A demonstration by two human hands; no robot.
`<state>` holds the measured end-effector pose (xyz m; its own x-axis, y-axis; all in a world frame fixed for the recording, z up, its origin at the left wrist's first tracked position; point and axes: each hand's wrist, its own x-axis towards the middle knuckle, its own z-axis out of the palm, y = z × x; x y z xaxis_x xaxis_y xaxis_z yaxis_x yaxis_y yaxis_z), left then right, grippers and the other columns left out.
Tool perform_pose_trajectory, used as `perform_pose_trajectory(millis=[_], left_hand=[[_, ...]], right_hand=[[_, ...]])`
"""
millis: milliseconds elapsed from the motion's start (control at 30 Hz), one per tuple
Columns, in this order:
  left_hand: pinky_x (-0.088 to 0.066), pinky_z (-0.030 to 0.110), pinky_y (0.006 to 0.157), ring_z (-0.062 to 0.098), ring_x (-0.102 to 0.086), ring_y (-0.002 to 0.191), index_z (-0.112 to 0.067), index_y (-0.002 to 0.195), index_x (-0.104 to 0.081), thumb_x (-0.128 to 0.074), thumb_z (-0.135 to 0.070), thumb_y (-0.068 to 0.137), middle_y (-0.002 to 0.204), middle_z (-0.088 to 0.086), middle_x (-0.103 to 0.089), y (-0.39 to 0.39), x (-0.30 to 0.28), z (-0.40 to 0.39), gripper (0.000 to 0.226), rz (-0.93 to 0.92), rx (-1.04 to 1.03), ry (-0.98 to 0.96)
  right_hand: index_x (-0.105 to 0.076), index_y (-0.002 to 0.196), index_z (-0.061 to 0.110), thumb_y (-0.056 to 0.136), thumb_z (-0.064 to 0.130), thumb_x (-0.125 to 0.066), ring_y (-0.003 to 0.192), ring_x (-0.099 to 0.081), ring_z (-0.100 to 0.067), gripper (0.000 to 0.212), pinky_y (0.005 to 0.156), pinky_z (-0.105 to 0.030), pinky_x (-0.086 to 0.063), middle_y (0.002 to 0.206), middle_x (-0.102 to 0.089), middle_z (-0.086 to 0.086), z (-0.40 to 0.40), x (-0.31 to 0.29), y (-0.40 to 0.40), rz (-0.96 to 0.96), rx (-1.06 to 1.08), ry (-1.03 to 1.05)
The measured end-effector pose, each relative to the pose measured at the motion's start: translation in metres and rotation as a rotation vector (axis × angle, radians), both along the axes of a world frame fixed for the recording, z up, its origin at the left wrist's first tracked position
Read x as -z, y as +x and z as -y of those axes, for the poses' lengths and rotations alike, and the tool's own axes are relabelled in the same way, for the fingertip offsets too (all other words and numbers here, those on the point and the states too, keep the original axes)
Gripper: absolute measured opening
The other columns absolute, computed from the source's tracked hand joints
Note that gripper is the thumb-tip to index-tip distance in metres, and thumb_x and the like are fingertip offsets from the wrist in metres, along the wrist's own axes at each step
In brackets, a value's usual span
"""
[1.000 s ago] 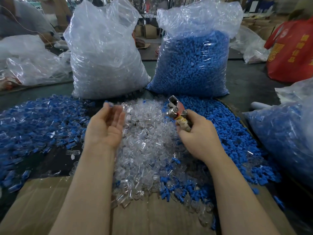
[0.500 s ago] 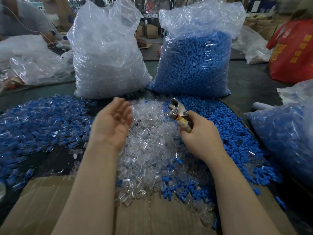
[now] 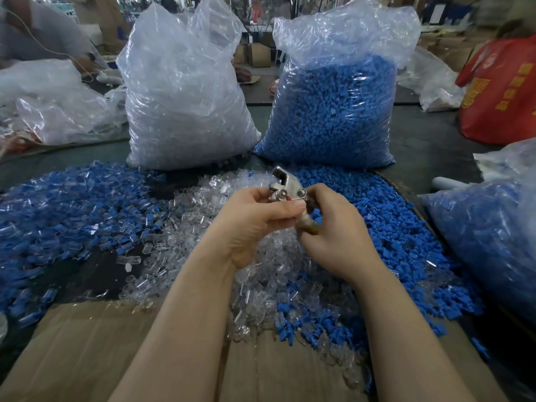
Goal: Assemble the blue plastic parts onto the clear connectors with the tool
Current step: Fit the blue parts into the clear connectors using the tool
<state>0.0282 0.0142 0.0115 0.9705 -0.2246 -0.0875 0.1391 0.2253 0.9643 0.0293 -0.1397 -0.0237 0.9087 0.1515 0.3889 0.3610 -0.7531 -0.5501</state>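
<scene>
A metal plier-like tool [image 3: 285, 188] with a worn handle is held up over the middle of the table. My right hand [image 3: 333, 230] grips its handle. My left hand [image 3: 255, 219] has closed on the tool's head from the left, fingers curled against the metal. Below the hands lies a heap of clear connectors [image 3: 188, 227]. Loose blue plastic parts [image 3: 391, 227] spread out to the right, and a mixed pile of blue-and-clear pieces [image 3: 58, 204] lies to the left. Whether a small part sits between my fingers is hidden.
Two tall plastic bags stand at the back: one of clear connectors [image 3: 185, 97], one of blue parts [image 3: 333, 111]. Another bag of blue pieces [image 3: 487, 236] lies at right. A red bag [image 3: 501, 91] sits far right. Cardboard [image 3: 87, 349] covers the near table edge. Another person [image 3: 37, 33] works at far left.
My left hand, open with palm up over the clear heap, has swung right and closed on the tool's head. My right hand kept its grip and tilted the tool slightly.
</scene>
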Motion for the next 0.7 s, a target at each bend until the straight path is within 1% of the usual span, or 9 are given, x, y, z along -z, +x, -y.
perform_pose_trajectory(millis=[67,133,233,333,400,467,500,600,700], left_hand=[[-0.058,0.022,0.074,0.013,-0.070,0.073,-0.006,0.076,-0.071,-0.077,-0.013,0.059,0.075,0.004,-0.072,0.001,-0.001,-0.004,0.018,0.004,-0.035,0.003],[-0.057,0.022,0.072,0.010,-0.067,0.071,-0.009,0.074,-0.070,-0.078,-0.016,0.059,0.072,0.001,-0.072,0.002,-0.001,-0.007,0.018,0.003,-0.103,0.007],[-0.054,0.023,0.074,0.007,-0.064,0.072,-0.012,0.089,-0.072,-0.081,-0.025,0.063,0.076,-0.006,-0.072,0.002,-0.002,-0.012,0.031,0.052,-0.158,0.159],[-0.047,0.018,0.073,-0.003,-0.065,0.081,-0.025,0.108,-0.070,-0.077,-0.031,0.081,0.097,-0.011,-0.071,0.006,0.002,-0.022,0.028,0.156,-0.276,0.506],[-0.049,0.032,0.088,0.010,-0.061,0.104,-0.027,0.122,-0.062,-0.068,-0.035,0.090,0.121,-0.001,-0.062,0.010,0.005,-0.035,0.034,0.153,-0.404,0.858],[-0.036,0.049,0.108,0.030,-0.046,0.126,-0.025,0.134,-0.053,-0.059,-0.037,0.095,0.138,0.013,-0.047,0.012,0.008,-0.044,0.042,0.051,-0.432,1.246],[-0.029,0.052,0.109,0.036,-0.039,0.130,-0.023,0.138,-0.049,-0.054,-0.036,0.097,0.142,0.017,-0.041,0.011,0.008,-0.047,0.044,-0.025,-0.405,1.390],[-0.028,0.056,0.109,0.041,-0.036,0.133,-0.014,0.138,-0.045,-0.047,-0.027,0.097,0.145,0.022,-0.039,0.009,0.009,-0.047,0.043,-0.216,-0.271,1.543],[-0.041,0.053,0.104,0.040,-0.047,0.125,-0.010,0.135,-0.047,-0.043,-0.021,0.096,0.137,0.021,-0.050,0.007,0.013,-0.044,0.041,-0.163,-0.217,1.548]], right_hand=[[-0.052,0.114,0.027,0.073,0.026,-0.062,0.098,-0.048,-0.015,0.042,0.082,-0.032,-0.029,0.106,-0.057,0.010,0.004,0.001,0.001,-0.030,0.024,-0.093],[-0.050,0.116,0.030,0.074,0.022,-0.063,0.098,-0.045,-0.015,0.045,0.084,-0.032,-0.026,0.105,-0.053,0.012,0.005,0.001,0.001,-0.068,0.048,-0.110],[-0.044,0.103,0.029,0.077,0.017,-0.063,0.078,-0.049,-0.018,0.034,0.064,-0.032,-0.033,0.091,-0.050,0.008,0.001,0.001,0.001,-0.073,0.109,-0.053],[-0.038,0.096,0.030,0.083,0.021,-0.062,0.061,-0.047,-0.013,0.029,0.048,-0.030,-0.027,0.079,-0.050,0.008,0.003,0.002,0.003,-0.103,0.285,-0.020],[-0.038,0.096,0.028,0.087,0.024,-0.060,0.061,-0.048,-0.018,0.024,0.052,-0.032,-0.031,0.076,-0.051,0.006,0.007,0.002,0.005,-0.164,0.427,0.016],[-0.040,0.098,0.024,0.091,0.025,-0.058,0.066,-0.046,-0.024,0.020,0.059,-0.035,-0.034,0.081,-0.049,0.001,0.012,0.002,0.006,-0.218,0.549,-0.010],[-0.042,0.100,0.020,0.091,0.025,-0.057,0.068,-0.045,-0.027,0.018,0.061,-0.036,-0.035,0.087,-0.051,-0.003,0.014,0.002,0.006,-0.234,0.599,-0.053],[-0.050,0.116,0.006,0.093,0.027,-0.057,0.070,-0.042,-0.029,0.031,0.056,-0.035,-0.033,0.114,-0.053,-0.014,0.018,0.005,0.005,-0.309,0.690,-0.204],[-0.051,0.120,0.003,0.093,0.026,-0.058,0.071,-0.042,-0.031,0.036,0.056,-0.034,-0.031,0.121,-0.049,-0.017,0.020,0.008,0.004,-0.396,0.713,-0.255]])
